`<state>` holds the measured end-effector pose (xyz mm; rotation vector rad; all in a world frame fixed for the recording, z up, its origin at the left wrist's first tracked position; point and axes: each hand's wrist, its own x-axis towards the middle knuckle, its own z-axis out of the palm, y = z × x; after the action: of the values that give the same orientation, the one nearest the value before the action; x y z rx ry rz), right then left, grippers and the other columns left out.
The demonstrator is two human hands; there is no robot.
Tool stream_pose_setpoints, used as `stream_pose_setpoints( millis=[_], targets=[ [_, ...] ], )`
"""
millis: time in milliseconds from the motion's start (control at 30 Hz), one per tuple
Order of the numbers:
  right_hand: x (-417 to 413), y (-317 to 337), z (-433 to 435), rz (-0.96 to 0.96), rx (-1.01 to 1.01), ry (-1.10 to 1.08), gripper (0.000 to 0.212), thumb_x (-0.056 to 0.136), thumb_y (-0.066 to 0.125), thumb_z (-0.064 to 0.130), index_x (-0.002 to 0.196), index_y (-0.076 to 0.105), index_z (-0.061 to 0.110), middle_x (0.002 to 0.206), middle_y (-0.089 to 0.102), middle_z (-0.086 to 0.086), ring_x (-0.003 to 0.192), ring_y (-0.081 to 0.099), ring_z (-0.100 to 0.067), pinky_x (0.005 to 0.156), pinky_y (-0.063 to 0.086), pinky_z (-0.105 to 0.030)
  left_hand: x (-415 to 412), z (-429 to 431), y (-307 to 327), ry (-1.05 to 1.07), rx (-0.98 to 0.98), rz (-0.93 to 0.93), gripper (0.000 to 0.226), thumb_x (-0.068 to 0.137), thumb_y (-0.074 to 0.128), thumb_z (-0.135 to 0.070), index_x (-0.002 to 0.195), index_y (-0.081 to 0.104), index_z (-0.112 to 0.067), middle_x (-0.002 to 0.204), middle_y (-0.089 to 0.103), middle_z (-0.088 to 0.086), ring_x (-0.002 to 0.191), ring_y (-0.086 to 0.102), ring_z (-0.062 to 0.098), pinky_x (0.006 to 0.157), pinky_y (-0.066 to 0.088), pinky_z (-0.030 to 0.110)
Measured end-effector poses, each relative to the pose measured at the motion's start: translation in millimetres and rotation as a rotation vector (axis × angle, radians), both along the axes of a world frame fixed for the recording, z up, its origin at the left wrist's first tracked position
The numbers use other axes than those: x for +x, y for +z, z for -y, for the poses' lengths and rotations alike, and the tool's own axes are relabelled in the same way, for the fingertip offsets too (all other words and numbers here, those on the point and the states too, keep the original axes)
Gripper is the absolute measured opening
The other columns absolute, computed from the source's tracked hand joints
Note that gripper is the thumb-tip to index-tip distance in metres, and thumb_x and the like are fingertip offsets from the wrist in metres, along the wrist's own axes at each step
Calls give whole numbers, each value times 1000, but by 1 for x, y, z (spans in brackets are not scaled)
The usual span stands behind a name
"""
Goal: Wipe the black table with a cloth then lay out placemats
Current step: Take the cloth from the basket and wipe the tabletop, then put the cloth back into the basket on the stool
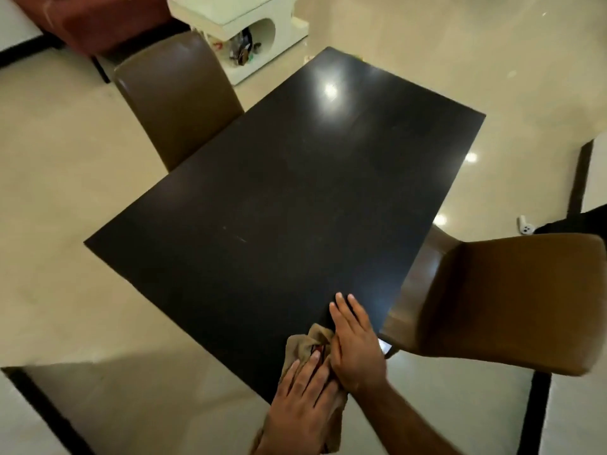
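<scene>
The black table [279,192] fills the middle of the head view, glossy and bare. A crumpled tan cloth [305,344] lies at its near corner and hangs over the edge. My left hand [302,395] lies flat on the cloth with straight fingers. My right hand [354,339] lies flat beside it, fingers straight, partly on the cloth and partly on the tabletop. No placemats are in view.
A brown chair [177,96] stands at the table's far left side. Another brown chair [502,300] stands at its right side near my right hand. A white low cabinet [262,31] and a dark red sofa [98,21] are beyond. The floor is cream tile.
</scene>
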<state>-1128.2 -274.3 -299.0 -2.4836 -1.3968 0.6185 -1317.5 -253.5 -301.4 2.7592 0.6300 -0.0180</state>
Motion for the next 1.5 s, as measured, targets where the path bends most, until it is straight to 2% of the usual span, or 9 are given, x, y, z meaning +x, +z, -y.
stream_pose_setpoints(
  millis=[233,333,433,567,700,867,967,1233,1500],
  targets=[
    [-22,18,42,-26,-140,-23,66,111,23,46,176,21,32,182,-1,17,170,-12,-14,139,16,-42,-24,2,13,-212,-144,-123,70,81,88,-48,141,54,-38,153,66,-14,156,41,10,123,49,41],
    [-36,37,72,-105,-167,-72,61,115,45,32,174,31,31,185,11,12,173,2,-20,139,20,-46,-37,20,56,-291,-294,-193,54,106,57,-34,160,51,-29,171,48,-6,166,16,10,133,35,49],
    [-51,63,99,-297,-78,-298,49,115,53,25,164,51,28,177,40,4,165,32,-24,133,30,-43,-35,30,118,-98,-607,-300,54,116,50,-18,169,39,-17,176,37,6,166,30,26,136,22,37],
    [-54,113,117,-811,188,-693,27,114,60,35,135,74,26,141,74,-8,129,71,-27,101,60,-35,-27,29,152,475,-1183,64,30,113,59,-45,142,62,-47,151,65,2,136,66,24,119,52,42],
    [-39,176,134,-1123,449,-698,46,109,64,49,136,75,15,129,80,-13,121,77,-31,103,63,-45,15,14,189,777,-1693,350,38,110,65,-42,137,76,-18,138,74,21,135,68,43,118,52,64],
    [9,251,165,-860,548,-632,27,98,82,14,123,75,21,112,84,0,108,82,-22,86,68,-32,67,22,222,578,-1954,346,78,101,64,-69,156,62,-14,152,65,26,145,60,45,124,42,69],
    [54,289,201,-625,559,-615,28,99,82,17,125,73,24,110,82,0,103,82,-18,86,70,-39,111,33,243,293,-1809,277,74,98,76,-56,156,59,-15,154,63,23,145,60,43,121,45,69],
    [217,369,337,205,393,-536,34,104,73,22,137,65,26,111,74,3,97,74,-20,80,68,-48,296,100,304,-33,-742,218,45,104,74,-46,146,61,-38,132,69,-16,121,67,7,109,60,46],
    [403,383,401,525,82,-451,54,100,76,25,146,49,33,133,68,-2,99,68,-32,69,58,-43,483,160,300,-78,29,248,65,105,60,-63,158,50,-27,159,59,2,147,54,29,119,48,59]
  ],
)
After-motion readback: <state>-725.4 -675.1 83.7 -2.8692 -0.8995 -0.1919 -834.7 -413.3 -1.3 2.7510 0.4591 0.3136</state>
